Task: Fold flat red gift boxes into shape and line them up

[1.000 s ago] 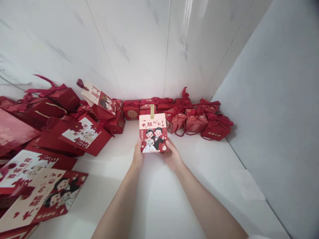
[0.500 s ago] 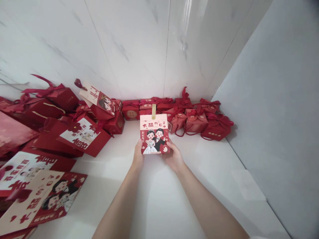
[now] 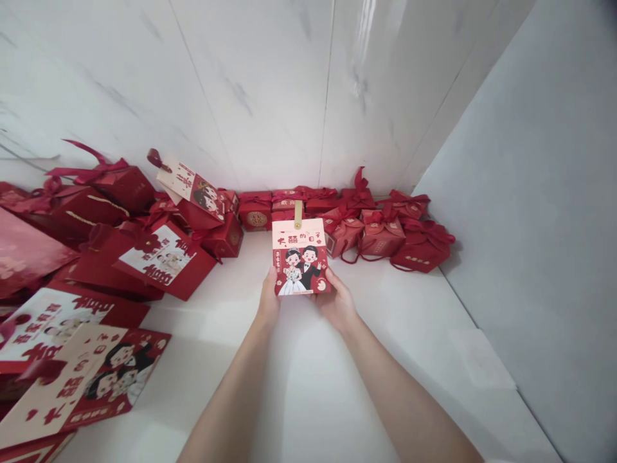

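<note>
Between my two hands is a red and cream wedding favor box (image 3: 301, 260) with a cartoon bride and groom on its front and a gold-coloured strap standing up at the top. My left hand (image 3: 270, 297) grips its lower left side. On the lower right side, my right hand (image 3: 339, 298) is closed on it, the thumb at the front edge and the other fingers partly hidden beneath. Just behind the box runs a row of small red gift boxes tied with ribbons, among them a lighter red box (image 3: 382, 233) and a dark red one (image 3: 427, 246).
At the left crowd several larger red boxes, including a cartoon-couple box (image 3: 116, 379), one with a white panel (image 3: 164, 260) and a tilted cream-topped box (image 3: 195, 193). A marbled wall (image 3: 270, 83) rises behind the white surface (image 3: 308, 399). A grey panel (image 3: 540, 193) bounds the right.
The view has shifted slightly, so the boxes on the left sit a little further right. Both hands keep their hold on the favor box, which has barely moved.
</note>
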The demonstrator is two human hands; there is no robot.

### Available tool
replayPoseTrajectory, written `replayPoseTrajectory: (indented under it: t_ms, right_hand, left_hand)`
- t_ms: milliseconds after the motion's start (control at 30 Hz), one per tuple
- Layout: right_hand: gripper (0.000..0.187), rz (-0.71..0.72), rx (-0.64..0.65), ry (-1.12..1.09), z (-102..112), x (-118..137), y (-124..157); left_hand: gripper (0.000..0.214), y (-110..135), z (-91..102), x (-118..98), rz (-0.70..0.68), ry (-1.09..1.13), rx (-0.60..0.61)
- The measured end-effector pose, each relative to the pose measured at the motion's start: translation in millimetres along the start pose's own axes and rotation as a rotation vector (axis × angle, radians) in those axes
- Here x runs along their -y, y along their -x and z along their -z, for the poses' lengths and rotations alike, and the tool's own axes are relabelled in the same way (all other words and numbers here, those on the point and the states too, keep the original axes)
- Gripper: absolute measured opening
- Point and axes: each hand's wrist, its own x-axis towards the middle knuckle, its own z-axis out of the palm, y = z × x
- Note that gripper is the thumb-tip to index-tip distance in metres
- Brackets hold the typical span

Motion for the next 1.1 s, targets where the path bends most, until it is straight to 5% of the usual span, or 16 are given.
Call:
replayPoseTrajectory:
  t_ms: [1100]
  right_hand:
    - [0.041,0.048,0.043,0.042,-5.7,3.0,4.8]
  left_hand:
    - [0.058,0.8,-1.3,-1.6,-0.027,0.034,-0.011]
